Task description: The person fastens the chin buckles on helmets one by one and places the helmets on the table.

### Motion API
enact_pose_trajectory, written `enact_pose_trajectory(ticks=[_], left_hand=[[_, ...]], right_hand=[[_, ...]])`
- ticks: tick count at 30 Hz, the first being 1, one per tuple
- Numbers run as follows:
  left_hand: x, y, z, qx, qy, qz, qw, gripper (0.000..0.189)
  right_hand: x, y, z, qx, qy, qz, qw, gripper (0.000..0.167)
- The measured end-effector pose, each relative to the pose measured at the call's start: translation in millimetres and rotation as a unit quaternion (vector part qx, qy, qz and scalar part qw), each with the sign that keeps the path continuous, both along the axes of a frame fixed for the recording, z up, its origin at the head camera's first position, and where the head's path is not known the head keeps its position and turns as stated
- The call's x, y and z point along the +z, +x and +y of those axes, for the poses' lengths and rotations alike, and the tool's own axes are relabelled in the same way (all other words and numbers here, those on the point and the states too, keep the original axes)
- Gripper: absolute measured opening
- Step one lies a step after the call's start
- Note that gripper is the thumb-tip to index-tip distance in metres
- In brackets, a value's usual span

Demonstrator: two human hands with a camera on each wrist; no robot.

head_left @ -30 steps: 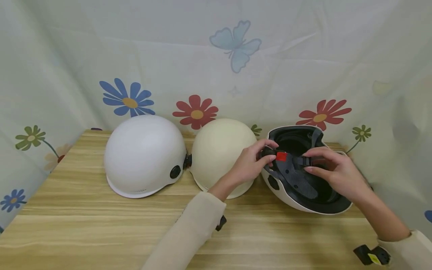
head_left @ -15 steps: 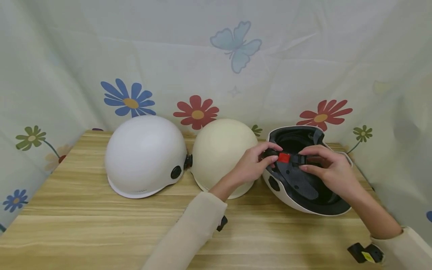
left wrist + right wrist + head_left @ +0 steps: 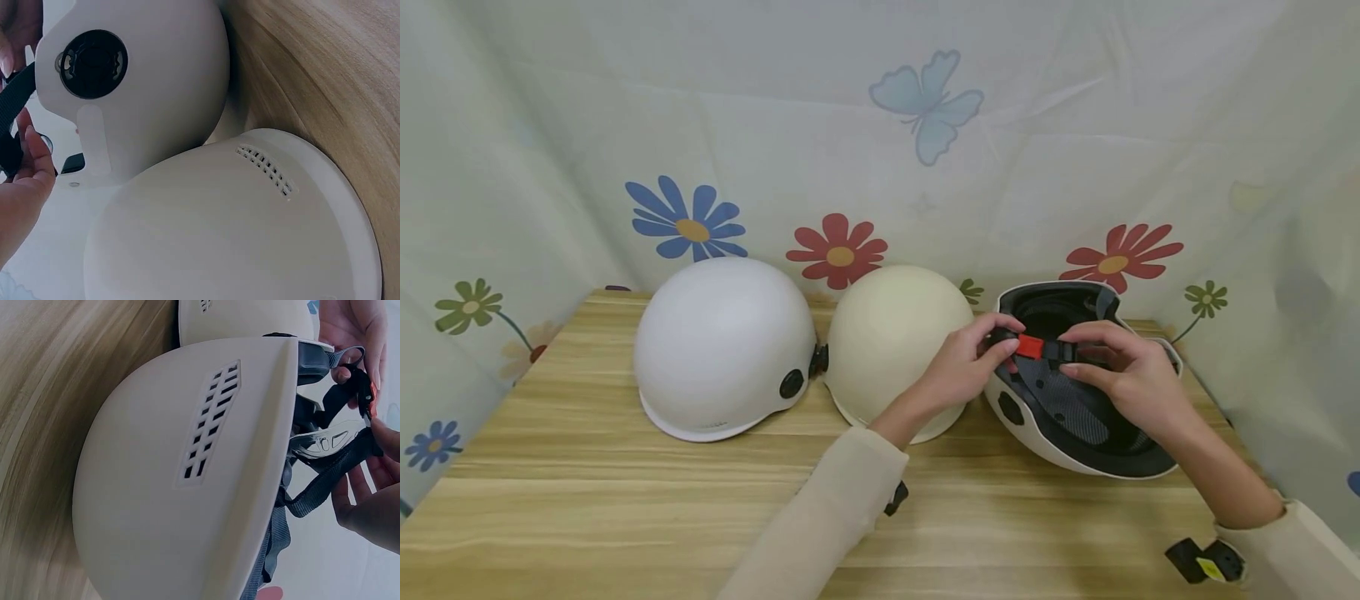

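Note:
At the right of the head view a cream helmet (image 3: 1024, 432) lies upside down, its black padded inside facing up. Over its opening, my left hand (image 3: 957, 365) pinches the end of the chin-strap buckle with the red button (image 3: 1029, 347). My right hand (image 3: 1131, 375) pinches the black end of the buckle (image 3: 1060, 351) between thumb and fingers. Both ends sit in line, right up against each other. From the right wrist, the dark webbing strap (image 3: 322, 487) loops from the helmet's edge up to the right fingers. Part of the buckle is hidden behind fingertips.
A white helmet (image 3: 722, 342) and a cream helmet (image 3: 898, 333) stand dome up to the left on the wooden table (image 3: 625, 508). The cream one is close beside the upturned helmet. A flower-printed curtain (image 3: 760, 125) hangs behind the table.
My right hand has moved left with the black buckle end, closing the gap to the red-button end. The left hand has shifted only slightly; the helmets stay put.

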State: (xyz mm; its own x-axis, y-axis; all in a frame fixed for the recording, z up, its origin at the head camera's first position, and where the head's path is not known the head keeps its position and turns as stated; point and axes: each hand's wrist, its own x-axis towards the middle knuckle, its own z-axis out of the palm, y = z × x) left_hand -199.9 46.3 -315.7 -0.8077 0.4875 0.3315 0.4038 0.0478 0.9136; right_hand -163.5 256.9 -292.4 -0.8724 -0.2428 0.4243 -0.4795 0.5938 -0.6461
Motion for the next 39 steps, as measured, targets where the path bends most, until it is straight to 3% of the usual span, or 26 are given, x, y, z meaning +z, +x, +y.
enact_pose_trajectory(ticks=[6, 11, 22, 31, 39], left_hand=[[-7.9, -4.8, 1.2, -0.009, -0.020, 0.013, 0.9997, 0.029], [-7.1, -4.4, 1.7, 0.008, -0.057, 0.043, 0.9974, 0.033], [-10.3, -4.6, 1.9, 0.025, -0.070, 0.049, 0.9960, 0.031], [-8.6, -8.1, -1.1, 0.061, -0.118, 0.138, 0.9814, 0.028], [-3.4, -8.9, -1.2, 0.051, -0.113, 0.133, 0.9834, 0.029]], right_hand=[[0.7, 0.3, -0.2, -0.004, -0.002, -0.002, 1.0000, 0.028], [2.5, 1.2, -1.2, 0.002, -0.002, -0.002, 1.0000, 0.029], [4.3, 0.4, -2.7, 0.012, 0.037, -0.005, 0.9992, 0.029], [2.3, -0.5, -2.3, -0.001, 0.062, 0.002, 0.9981, 0.033], [7.2, -1.1, -1.2, 0.006, 0.074, 0.011, 0.9972, 0.031]])
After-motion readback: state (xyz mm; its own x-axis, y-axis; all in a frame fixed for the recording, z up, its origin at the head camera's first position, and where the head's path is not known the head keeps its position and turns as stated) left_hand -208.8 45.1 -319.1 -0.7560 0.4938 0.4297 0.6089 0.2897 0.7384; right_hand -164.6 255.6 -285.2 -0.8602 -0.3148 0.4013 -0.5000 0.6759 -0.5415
